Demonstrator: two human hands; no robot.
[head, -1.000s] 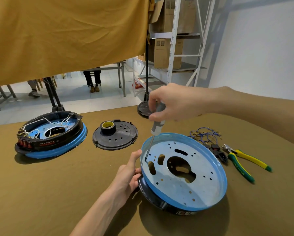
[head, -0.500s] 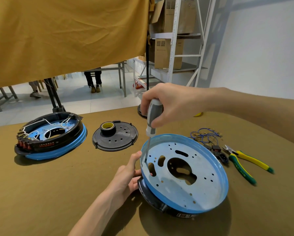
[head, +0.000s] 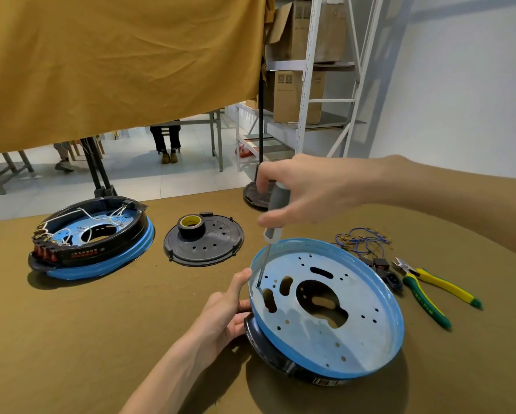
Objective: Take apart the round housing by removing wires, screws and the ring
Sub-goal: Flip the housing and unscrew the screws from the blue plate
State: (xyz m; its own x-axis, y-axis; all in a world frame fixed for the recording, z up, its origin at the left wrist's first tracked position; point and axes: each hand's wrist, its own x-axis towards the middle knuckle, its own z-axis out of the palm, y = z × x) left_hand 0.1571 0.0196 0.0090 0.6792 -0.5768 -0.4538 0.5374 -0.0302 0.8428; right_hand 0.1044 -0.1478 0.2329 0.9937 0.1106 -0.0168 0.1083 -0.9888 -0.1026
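A round housing (head: 370, 333) with a blue rim, a pale perforated plate and a black ring underneath lies tilted on the brown table. My left hand (head: 223, 312) grips its left edge, thumb on the blue rim. My right hand (head: 304, 192) holds the grey handle of a screwdriver (head: 273, 219) upright; the tip sits in a hole near the plate's left edge. A bundle of blue wires (head: 361, 242) with black connectors lies to the right of the housing.
A second housing (head: 92, 240), still wired, sits at the left. A black round cover (head: 204, 243) carries a roll of tape (head: 190, 224). Green-and-yellow pliers (head: 430, 291) lie at the right. A metal shelf with boxes (head: 298, 94) stands behind the table.
My right hand has shifted its fingers on the screwdriver handle, and the handle has swung a little to the right. The tip stays at the same hole. My left hand keeps its hold.
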